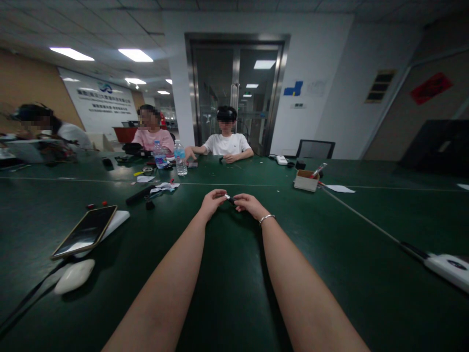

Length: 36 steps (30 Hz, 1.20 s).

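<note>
Between my two hands is a small dark object with a shiny silver end [230, 199], held just above the green table [227, 274]. The fingers of my left hand [213, 203] pinch its silver end. On the other side, my right hand [249, 205] grips the dark end between thumb and fingers, with a silver bracelet [266, 219] round the wrist. The object is too small to name surely. My fingertips cover part of it.
At the left lie a phone [88, 231] and a white mouse [75, 277]. Beyond my hands stand two bottles [180, 159] and a small box [307, 181]. A white device [449, 269] with a cable lies right. People sit across the table.
</note>
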Available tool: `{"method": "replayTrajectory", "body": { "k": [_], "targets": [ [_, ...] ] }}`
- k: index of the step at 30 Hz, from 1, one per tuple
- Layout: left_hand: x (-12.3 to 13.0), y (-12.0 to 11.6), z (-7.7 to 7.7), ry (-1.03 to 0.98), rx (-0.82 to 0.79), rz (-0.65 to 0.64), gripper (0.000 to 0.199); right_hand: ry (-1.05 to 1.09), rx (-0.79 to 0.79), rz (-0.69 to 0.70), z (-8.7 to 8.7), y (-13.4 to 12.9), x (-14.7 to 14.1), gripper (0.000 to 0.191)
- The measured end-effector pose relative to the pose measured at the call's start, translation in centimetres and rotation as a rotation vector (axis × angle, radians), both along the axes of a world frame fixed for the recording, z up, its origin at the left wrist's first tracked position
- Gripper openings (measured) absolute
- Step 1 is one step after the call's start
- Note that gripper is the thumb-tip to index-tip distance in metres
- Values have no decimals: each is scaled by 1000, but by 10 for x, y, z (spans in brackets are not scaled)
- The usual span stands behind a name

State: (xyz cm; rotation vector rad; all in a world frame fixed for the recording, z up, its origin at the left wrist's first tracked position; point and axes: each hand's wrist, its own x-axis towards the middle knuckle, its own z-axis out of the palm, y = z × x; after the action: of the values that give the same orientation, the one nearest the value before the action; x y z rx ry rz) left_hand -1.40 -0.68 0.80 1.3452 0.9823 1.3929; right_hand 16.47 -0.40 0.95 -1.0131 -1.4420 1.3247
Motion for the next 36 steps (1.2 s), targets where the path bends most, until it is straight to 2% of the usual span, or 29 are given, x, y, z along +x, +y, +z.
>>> {"method": "replayTrajectory", "body": {
  "k": [4, 11, 14, 19, 24, 27, 30, 33, 36],
  "targets": [
    [1, 2, -1, 93, 16, 19, 37, -92, 71, 20, -3, 1, -1, 26],
    [5, -1, -3, 411, 144, 177, 31, -272, 253, -24, -9, 4, -7, 38],
    [4, -5, 0, 492, 234, 217, 27, -394, 323, -59, -8, 4, -13, 32],
    [3, -6, 1, 494, 232, 188, 24, -522, 347, -69, -4, 1, -17, 25],
    [4, -3, -1, 371, 217, 36, 25, -555, 337, -91, -5, 1, -14, 23],
    [5, -1, -1, 241, 211, -64, 34, -557, 332, -101, -4, 0, -14, 22],
    [3, 2, -2, 209, 227, -128, 30, -562, 338, -107, -3, -2, -14, 22],
    [2, 5, -5, 263, 244, -110, 27, -578, 348, -109, -1, -3, -15, 21],
    [2, 9, -10, 319, 265, -23, 24, -609, 383, -125, -1, -4, -16, 19]
  ]
}}
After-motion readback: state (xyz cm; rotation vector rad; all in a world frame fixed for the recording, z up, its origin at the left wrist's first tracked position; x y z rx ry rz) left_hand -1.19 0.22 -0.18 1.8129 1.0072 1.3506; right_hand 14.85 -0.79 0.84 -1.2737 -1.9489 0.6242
